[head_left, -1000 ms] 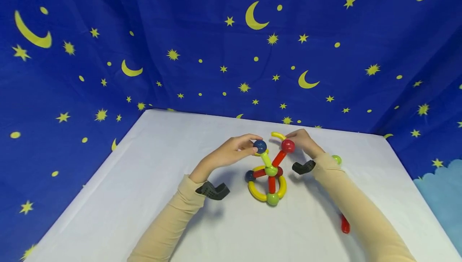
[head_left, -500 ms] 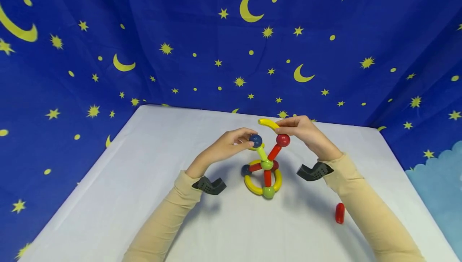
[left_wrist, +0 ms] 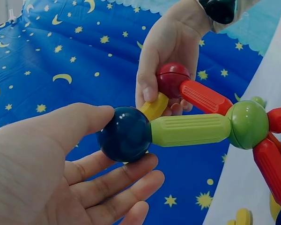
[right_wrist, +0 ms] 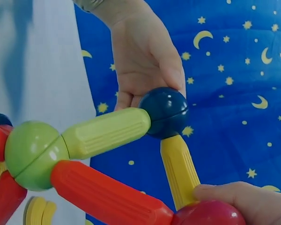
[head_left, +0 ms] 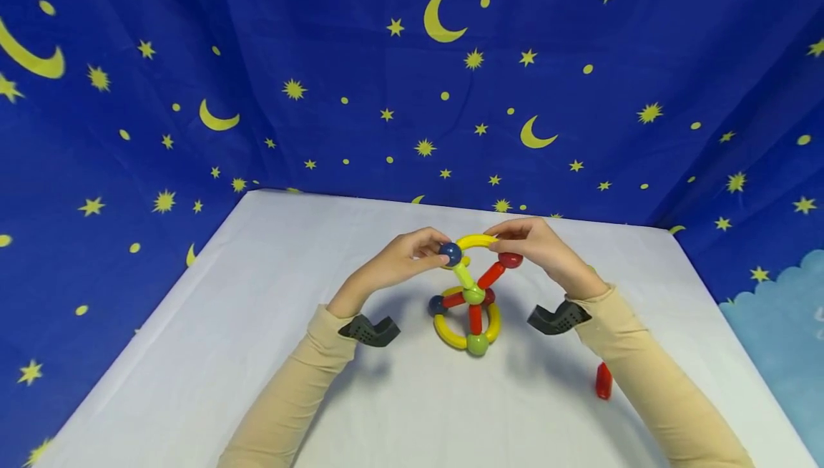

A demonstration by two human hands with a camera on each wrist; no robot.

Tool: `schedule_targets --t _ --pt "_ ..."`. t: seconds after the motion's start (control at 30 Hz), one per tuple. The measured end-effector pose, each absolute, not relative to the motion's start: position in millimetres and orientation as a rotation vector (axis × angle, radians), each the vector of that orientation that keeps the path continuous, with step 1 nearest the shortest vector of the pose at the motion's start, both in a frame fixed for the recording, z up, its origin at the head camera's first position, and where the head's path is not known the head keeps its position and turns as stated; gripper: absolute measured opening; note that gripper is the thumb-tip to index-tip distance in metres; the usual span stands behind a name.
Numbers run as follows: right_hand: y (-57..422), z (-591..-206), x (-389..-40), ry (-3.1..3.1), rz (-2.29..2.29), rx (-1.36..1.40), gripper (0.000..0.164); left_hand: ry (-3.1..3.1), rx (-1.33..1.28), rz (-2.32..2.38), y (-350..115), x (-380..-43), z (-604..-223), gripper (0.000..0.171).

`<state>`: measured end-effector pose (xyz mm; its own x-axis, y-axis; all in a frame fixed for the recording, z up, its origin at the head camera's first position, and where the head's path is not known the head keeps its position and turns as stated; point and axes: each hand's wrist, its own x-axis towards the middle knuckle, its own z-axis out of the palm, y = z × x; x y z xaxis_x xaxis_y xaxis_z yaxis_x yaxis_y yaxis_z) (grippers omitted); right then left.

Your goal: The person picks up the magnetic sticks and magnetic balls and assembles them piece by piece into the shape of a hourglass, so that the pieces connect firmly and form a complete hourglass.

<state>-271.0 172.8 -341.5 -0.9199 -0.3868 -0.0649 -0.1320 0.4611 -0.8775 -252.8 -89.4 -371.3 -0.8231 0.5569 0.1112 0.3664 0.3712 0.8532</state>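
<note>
My left hand (head_left: 402, 260) pinches a dark blue ball (left_wrist: 124, 134) between thumb and fingers. A lime rod (left_wrist: 191, 130) joins that ball to a green ball (left_wrist: 247, 124) at the middle of a ball-and-rod construction. My right hand (head_left: 547, 250) grips a curved yellow rod (head_left: 475, 240) close to a red ball (left_wrist: 173, 79), which sits on a slanting red rod (left_wrist: 206, 97). In the right wrist view the yellow rod's far end meets the blue ball. Below, a ring of curved yellow rods (head_left: 448, 333) with a front green ball (head_left: 478, 344) forms the base on the table.
A loose red rod (head_left: 604, 381) lies beside the right forearm. Behind the right wrist a green ball (head_left: 591, 269) barely shows. White cloth covers the table (head_left: 309, 239); a blue curtain (head_left: 360, 60) with moons and stars rises behind it. Both wrists carry black mounts.
My right hand has brought the curved yellow rod left, then down, so its free end now meets the blue ball. My left hand keeps its pinch. The head view has shifted slightly.
</note>
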Motion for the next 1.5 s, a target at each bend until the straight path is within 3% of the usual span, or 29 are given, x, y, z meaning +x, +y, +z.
schedule_targets --t 0.27,0.4,0.9,1.13,1.3,1.5 --pt "184 -343 -259 2.56 -1.442 -0.343 0.044 2.449 0.88 1.417 -89 -251 -369 0.045" --pt "210 -352 -242 2.674 -1.474 -0.218 0.047 2.443 0.905 1.434 -89 -250 -368 0.042" --pt "312 -439 -172 2.904 -1.105 0.191 0.044 2.452 0.892 1.435 -88 -249 -371 0.034" --pt "309 -453 -159 2.853 -0.858 0.216 0.055 2.458 0.899 1.432 -87 -249 -371 0.034" --pt "296 -456 -157 2.937 -0.885 0.116 0.049 2.461 0.893 1.429 -87 -248 -370 0.034" --pt "260 -443 -165 2.977 -1.326 -0.089 0.035 2.454 0.917 1.434 -87 -249 -371 0.034"
